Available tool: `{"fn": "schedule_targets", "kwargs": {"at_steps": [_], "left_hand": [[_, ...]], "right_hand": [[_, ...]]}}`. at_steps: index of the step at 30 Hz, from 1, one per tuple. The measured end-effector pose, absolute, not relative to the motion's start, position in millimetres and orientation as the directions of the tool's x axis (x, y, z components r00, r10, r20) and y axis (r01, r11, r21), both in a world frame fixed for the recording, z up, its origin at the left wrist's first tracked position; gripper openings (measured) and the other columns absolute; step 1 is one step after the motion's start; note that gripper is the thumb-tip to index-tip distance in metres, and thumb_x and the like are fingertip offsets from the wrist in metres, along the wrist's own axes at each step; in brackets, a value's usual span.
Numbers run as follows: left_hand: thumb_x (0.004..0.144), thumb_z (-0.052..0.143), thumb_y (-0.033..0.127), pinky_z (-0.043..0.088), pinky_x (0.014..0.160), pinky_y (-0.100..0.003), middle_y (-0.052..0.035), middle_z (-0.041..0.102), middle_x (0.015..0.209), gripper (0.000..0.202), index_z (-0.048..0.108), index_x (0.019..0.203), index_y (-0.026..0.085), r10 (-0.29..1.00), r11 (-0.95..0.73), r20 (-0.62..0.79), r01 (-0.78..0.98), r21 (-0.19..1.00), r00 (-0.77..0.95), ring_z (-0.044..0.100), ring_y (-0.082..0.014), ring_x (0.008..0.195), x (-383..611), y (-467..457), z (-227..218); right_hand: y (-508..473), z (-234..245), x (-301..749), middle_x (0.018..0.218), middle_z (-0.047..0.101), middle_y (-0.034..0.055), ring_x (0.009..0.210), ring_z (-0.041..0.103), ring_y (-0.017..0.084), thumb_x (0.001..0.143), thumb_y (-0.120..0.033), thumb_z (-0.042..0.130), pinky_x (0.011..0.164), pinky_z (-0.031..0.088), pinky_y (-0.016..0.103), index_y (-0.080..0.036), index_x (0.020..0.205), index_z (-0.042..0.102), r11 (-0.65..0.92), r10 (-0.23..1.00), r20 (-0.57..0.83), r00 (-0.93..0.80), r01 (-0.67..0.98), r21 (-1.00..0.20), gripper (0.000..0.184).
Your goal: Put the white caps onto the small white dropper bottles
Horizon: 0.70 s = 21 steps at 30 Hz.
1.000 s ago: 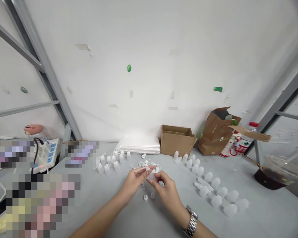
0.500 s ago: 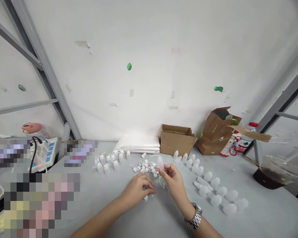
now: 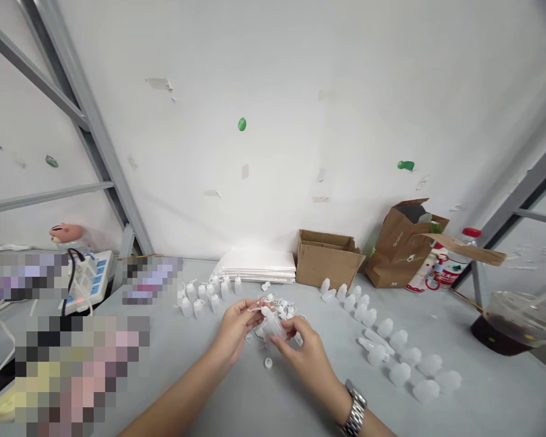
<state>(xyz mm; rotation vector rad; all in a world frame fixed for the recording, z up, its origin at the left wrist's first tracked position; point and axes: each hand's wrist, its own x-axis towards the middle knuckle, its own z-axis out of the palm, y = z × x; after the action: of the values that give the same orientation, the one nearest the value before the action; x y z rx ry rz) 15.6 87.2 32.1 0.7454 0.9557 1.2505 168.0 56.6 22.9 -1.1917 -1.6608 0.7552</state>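
Between the fingers of my right hand [image 3: 306,345] is a small translucent plastic bottle [image 3: 273,329], tilted with its neck up and to the left. My left hand [image 3: 237,323] has its fingers pinched at the bottle's neck, on what looks like a white cap with a thin strap; its fingers partly hide it. Just behind the hands lies a pile of white caps [image 3: 286,309]. A single white cap [image 3: 268,363] sits on the table in front of them. Several capped bottles [image 3: 199,308] stand to the left. On the right are rows of bottles [image 3: 385,328] without visible caps.
A stack of white sheets [image 3: 257,266] and an open cardboard box [image 3: 330,260] stand against the wall. Farther right are a brown paper bag [image 3: 394,252] and a plastic cup of dark drink [image 3: 500,331]. At left lies a power strip [image 3: 93,285] with cables.
My left hand has moved up and left from the near table to the bottle's neck. My right hand has brought the bottle down and left, tilting it. The single cap is now uncovered.
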Motion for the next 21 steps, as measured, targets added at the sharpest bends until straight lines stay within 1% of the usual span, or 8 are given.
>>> {"fn": "schedule_targets", "kwargs": {"at_steps": [6, 9, 12, 15, 18, 21], "left_hand": [[0.062, 0.069, 0.029, 0.044, 0.078, -0.032, -0.0086, 0.071, 0.081, 0.019, 0.062, 0.070, 0.014, 0.991, 0.133, -0.119, -0.392, 0.910, 0.060, 0.064, -0.0200, 0.080, 15.9, 88.4, 29.9], [0.060, 0.071, 0.026, 0.044, 0.079, -0.032, -0.0079, 0.072, 0.081, 0.019, 0.062, 0.071, 0.014, 0.993, 0.116, -0.096, -0.367, 0.923, 0.071, 0.064, -0.0215, 0.083, 16.8, 88.9, 30.6], [0.058, 0.072, 0.022, 0.044, 0.080, -0.032, -0.0076, 0.071, 0.084, 0.022, 0.063, 0.075, 0.014, 0.991, 0.132, -0.108, -0.380, 0.915, 0.083, 0.064, -0.0214, 0.086, 18.5, 89.0, 29.6], [0.057, 0.073, 0.021, 0.043, 0.083, -0.031, -0.0064, 0.071, 0.084, 0.021, 0.062, 0.075, 0.015, 0.987, 0.155, -0.119, -0.423, 0.893, 0.110, 0.063, -0.0197, 0.086, 19.7, 88.4, 27.0], [0.058, 0.073, 0.022, 0.042, 0.084, -0.030, -0.0056, 0.071, 0.083, 0.020, 0.062, 0.074, 0.016, 0.983, 0.169, -0.118, -0.434, 0.885, 0.142, 0.063, -0.0182, 0.086, 20.2, 87.3, 26.2], [0.060, 0.073, 0.025, 0.041, 0.086, -0.031, -0.0068, 0.071, 0.084, 0.020, 0.063, 0.075, 0.015, 0.983, 0.158, -0.108, -0.393, 0.906, 0.146, 0.062, -0.0191, 0.088, 20.3, 86.3, 28.4]], "right_hand": [[56.8, 19.1, 168.9, 0.071, 0.057, 0.0022, 0.066, 0.051, 0.016, 0.073, -0.025, 0.059, 0.062, 0.042, 0.028, -0.019, 0.073, 0.054, 0.412, 0.908, 0.394, -0.143, 0.474, -0.778, 0.008], [57.1, 17.6, 171.5, 0.073, 0.056, 0.0028, 0.068, 0.051, 0.017, 0.076, -0.023, 0.056, 0.062, 0.042, 0.028, -0.019, 0.075, 0.053, 0.453, 0.884, 0.439, -0.161, 0.525, -0.720, 0.005], [57.1, 17.5, 173.6, 0.074, 0.055, 0.0031, 0.070, 0.050, 0.017, 0.078, -0.021, 0.054, 0.062, 0.042, 0.029, -0.019, 0.078, 0.051, 0.496, 0.854, 0.482, -0.194, 0.583, -0.644, 0.003], [57.1, 17.5, 174.1, 0.074, 0.055, 0.0037, 0.071, 0.049, 0.019, 0.079, -0.020, 0.051, 0.062, 0.042, 0.031, -0.020, 0.079, 0.051, 0.542, 0.813, 0.534, -0.232, 0.638, -0.547, 0.001], [57.0, 16.6, 173.5, 0.074, 0.055, 0.0050, 0.072, 0.048, 0.020, 0.081, -0.018, 0.048, 0.063, 0.042, 0.032, -0.019, 0.081, 0.051, 0.568, 0.771, 0.583, -0.257, 0.692, -0.446, 0.004], [56.3, 15.5, 173.0, 0.074, 0.054, 0.0055, 0.072, 0.048, 0.021, 0.082, -0.017, 0.045, 0.064, 0.042, 0.033, -0.019, 0.084, 0.052, 0.584, 0.738, 0.616, -0.275, 0.719, -0.378, 0.008]]}}
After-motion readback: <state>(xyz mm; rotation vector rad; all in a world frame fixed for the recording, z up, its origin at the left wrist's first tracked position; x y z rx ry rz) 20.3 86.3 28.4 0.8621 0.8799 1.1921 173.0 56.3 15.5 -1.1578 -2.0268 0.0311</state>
